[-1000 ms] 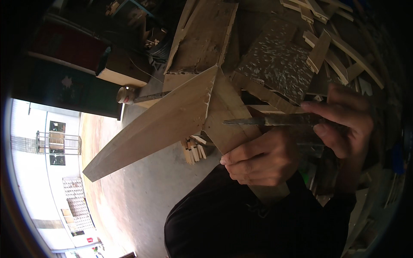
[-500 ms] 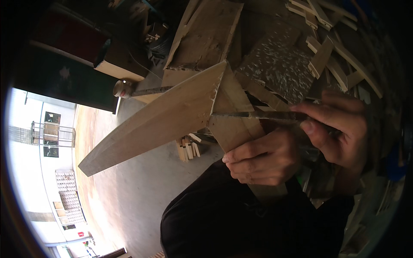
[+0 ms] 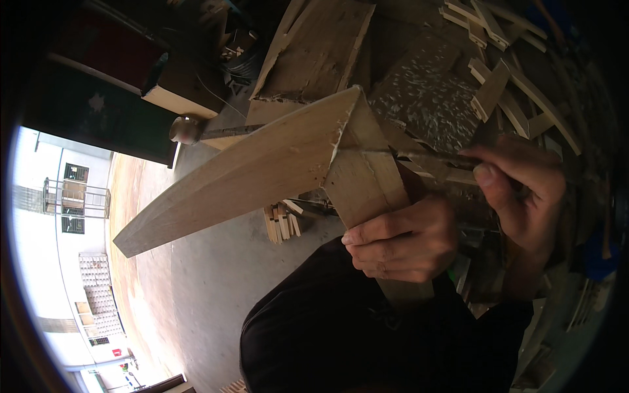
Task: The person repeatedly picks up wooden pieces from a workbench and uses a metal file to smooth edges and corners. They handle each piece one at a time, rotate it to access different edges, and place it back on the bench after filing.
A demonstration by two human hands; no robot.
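Note:
A long tapered wooden board (image 3: 242,177) joins a shorter wooden piece (image 3: 367,177) at an angle, with rough pale lines along the joint. My left hand (image 3: 406,239) is closed around the shorter piece below the joint; its thumb is hidden. To the right, my right hand (image 3: 524,183) pinches a thin, dark, flat stick-like tool (image 3: 419,154) between thumb and fingers. The tool reaches left across the face of the shorter piece toward the joint, and its exact kind is blurred. My dark-clothed knee (image 3: 314,308) lies under the work.
Wood strips (image 3: 511,98) lie in a heap at far right, beside a board (image 3: 426,92) spotted with pale marks. Another wooden panel (image 3: 314,52) stands behind the joint. A bundle of short sticks (image 3: 282,221) rests on the concrete floor (image 3: 209,275). A green box-like thing (image 3: 98,108) is at far left.
The tool has turned, showing a thinner edge, and its tip sits higher along the joint. My right hand has shifted slightly right. The joined wood has tilted a little; my left hand keeps its grip.

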